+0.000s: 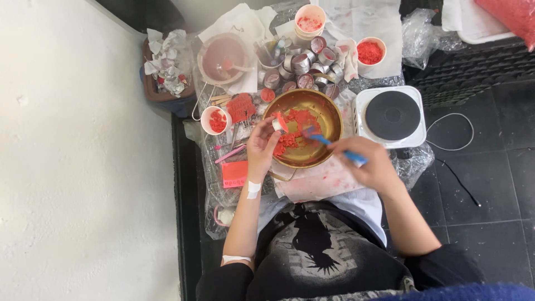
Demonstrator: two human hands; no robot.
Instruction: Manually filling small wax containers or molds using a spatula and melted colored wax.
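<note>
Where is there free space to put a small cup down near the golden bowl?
The dark tiled floor right of the white hot plate is bare except for thin cables. Behind the golden metal bowl, small metal cups crowd together.

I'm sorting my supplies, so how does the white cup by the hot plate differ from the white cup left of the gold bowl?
The cup by the hot plate sits farther from the person; the cup left of the gold bowl is closer and looks less full. Both are white and hold red bits.

clear crinkled plastic bag point(419, 29) at top right, red-filled bag point(515, 17) in the corner
</note>
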